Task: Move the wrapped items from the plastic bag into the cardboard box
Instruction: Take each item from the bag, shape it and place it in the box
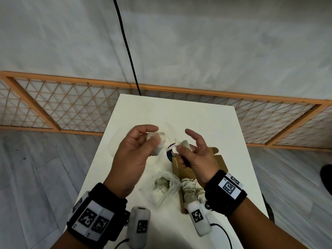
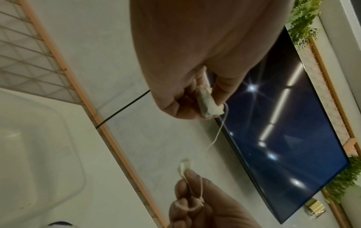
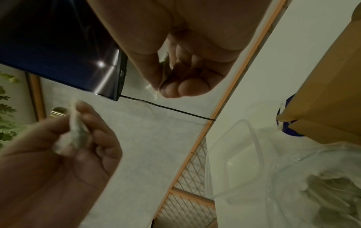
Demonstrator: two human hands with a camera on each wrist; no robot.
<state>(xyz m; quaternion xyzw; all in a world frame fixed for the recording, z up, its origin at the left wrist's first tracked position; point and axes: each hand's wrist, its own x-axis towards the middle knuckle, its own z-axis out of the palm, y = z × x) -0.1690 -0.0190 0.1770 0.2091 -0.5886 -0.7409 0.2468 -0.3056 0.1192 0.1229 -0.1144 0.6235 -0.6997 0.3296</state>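
Both hands are up in the air over the white table (image 1: 136,112), each with its own little wrapped item. The left hand (image 1: 133,150) has a pale wrapped item (image 1: 159,141) pinched between thumb and fingertips, sticking out past the fingers toward the right. From the left wrist view the same packet (image 2: 207,103) sits squeezed between thumb and fingers, with a thin string (image 2: 218,131) dangling off its end. The string looks like it runs toward the other hand, but the middle stretch is too blurry to be sure it's one piece.

The right hand (image 1: 195,155) grips a second wrapped item (image 1: 184,143) with thumb and lower fingers, index finger sticking out loose. It's mostly buried in the fist in the right wrist view, so only a scrap of white shows there.

Below them, the plastic bag (image 1: 165,186) lies on the table with more wrapped items inside, right up against the left side of the cardboard box (image 1: 220,159). The box is open and has a pile of wrapped items at its near end, though the right wrist and its band cover a good chunk of it. Something dark blue (image 1: 169,151) peeks out at the box's far left corner, can't tell what it is. A clear plastic tub (image 3: 234,162) sits on the table past the bag, barely visible from the head view.
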